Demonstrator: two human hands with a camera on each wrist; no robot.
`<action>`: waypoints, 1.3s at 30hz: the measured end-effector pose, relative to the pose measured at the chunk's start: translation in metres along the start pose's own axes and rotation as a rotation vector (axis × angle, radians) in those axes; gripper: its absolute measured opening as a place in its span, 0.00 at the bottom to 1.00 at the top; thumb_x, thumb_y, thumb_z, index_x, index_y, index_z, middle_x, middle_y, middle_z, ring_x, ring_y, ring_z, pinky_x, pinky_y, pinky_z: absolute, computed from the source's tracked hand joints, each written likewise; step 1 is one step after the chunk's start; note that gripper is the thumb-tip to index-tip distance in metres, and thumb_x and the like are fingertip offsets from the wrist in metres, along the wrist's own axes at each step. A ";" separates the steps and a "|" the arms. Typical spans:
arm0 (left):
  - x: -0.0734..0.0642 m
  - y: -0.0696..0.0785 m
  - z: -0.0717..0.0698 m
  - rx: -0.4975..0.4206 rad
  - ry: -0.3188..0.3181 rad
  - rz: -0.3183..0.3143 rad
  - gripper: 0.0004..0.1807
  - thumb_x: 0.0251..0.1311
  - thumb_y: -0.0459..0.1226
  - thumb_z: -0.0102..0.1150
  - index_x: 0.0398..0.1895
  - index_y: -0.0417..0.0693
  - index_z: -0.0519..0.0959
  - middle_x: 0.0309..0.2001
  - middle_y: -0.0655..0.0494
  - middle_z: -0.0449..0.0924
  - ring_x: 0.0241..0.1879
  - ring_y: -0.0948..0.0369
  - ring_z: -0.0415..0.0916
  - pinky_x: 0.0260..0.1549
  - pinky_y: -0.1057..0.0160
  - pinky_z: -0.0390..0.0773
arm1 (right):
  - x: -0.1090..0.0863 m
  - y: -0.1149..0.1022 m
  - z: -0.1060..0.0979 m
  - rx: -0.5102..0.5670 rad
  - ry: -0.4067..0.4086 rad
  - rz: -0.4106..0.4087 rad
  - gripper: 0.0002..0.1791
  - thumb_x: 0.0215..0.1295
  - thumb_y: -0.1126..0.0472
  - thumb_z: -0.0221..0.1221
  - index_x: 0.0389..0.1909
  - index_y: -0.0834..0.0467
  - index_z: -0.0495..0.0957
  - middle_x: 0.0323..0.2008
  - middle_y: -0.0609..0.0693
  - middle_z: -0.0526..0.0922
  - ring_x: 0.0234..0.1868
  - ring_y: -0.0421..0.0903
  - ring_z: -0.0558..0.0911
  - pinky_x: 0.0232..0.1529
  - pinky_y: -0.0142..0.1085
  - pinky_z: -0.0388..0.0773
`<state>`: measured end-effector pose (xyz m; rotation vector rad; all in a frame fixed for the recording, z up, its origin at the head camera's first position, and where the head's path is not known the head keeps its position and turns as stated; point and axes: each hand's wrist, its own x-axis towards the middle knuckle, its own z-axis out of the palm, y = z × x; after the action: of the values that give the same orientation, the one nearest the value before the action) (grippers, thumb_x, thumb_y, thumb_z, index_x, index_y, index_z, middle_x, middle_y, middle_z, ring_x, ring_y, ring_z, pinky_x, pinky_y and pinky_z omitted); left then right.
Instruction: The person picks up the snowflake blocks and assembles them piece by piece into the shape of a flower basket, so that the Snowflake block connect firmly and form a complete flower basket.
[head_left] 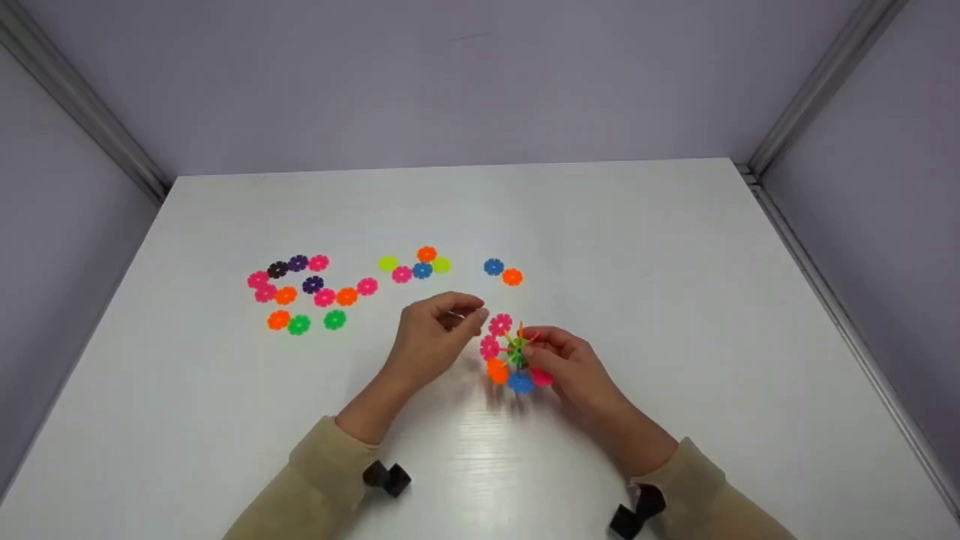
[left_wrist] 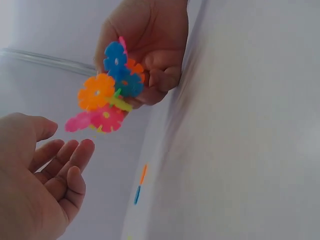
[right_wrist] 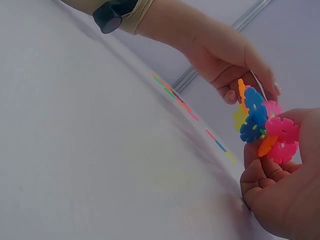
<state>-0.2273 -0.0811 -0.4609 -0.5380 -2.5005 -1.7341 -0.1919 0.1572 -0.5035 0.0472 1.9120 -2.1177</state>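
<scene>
A cluster of interlocked flower-shaped plastic discs point(head_left: 520, 382), in pink, orange, blue, green and yellow, is held above the table. My right hand point(head_left: 581, 371) pinches it between thumb and fingers on its right side. In the left wrist view, the orange disc point(left_wrist: 96, 92) and a pink disc point(left_wrist: 108, 120) of the cluster face my left hand point(left_wrist: 42, 175). That hand is just left of the cluster, its fingers loosely bent, with a gap to the discs and nothing held. The right wrist view shows blue discs point(right_wrist: 254, 117) and pink discs point(right_wrist: 282, 130) joined at angles.
Loose discs lie flat on the white table point(head_left: 675, 300): a group at the left with a black disc point(head_left: 277, 270) and a green disc point(head_left: 335, 319), a group around an upper orange disc point(head_left: 427, 254), and a blue disc point(head_left: 493, 267) beside an orange one. Walls border the table.
</scene>
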 end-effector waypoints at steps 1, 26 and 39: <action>0.000 -0.001 -0.007 0.007 0.012 -0.006 0.11 0.71 0.41 0.70 0.51 0.48 0.89 0.43 0.61 0.89 0.38 0.62 0.85 0.41 0.62 0.87 | 0.000 0.000 0.000 -0.001 0.005 0.004 0.21 0.73 0.60 0.67 0.62 0.64 0.78 0.51 0.56 0.83 0.52 0.50 0.83 0.53 0.32 0.84; -0.034 -0.081 -0.189 0.329 -0.003 -0.357 0.20 0.71 0.44 0.69 0.61 0.47 0.85 0.55 0.47 0.85 0.53 0.49 0.80 0.39 0.70 0.83 | 0.001 0.002 0.001 0.006 0.013 0.002 0.20 0.72 0.62 0.66 0.60 0.66 0.78 0.43 0.53 0.82 0.46 0.47 0.81 0.46 0.29 0.83; -0.026 -0.091 -0.171 0.407 -0.055 -0.392 0.19 0.70 0.41 0.70 0.62 0.48 0.85 0.50 0.47 0.83 0.49 0.50 0.75 0.43 0.62 0.82 | -0.001 0.002 0.003 0.000 0.005 0.012 0.20 0.72 0.62 0.67 0.60 0.65 0.79 0.45 0.53 0.83 0.47 0.47 0.81 0.47 0.28 0.83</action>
<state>-0.2575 -0.2725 -0.4858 -0.0680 -3.0397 -1.2389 -0.1905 0.1547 -0.5047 0.0643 1.9102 -2.1118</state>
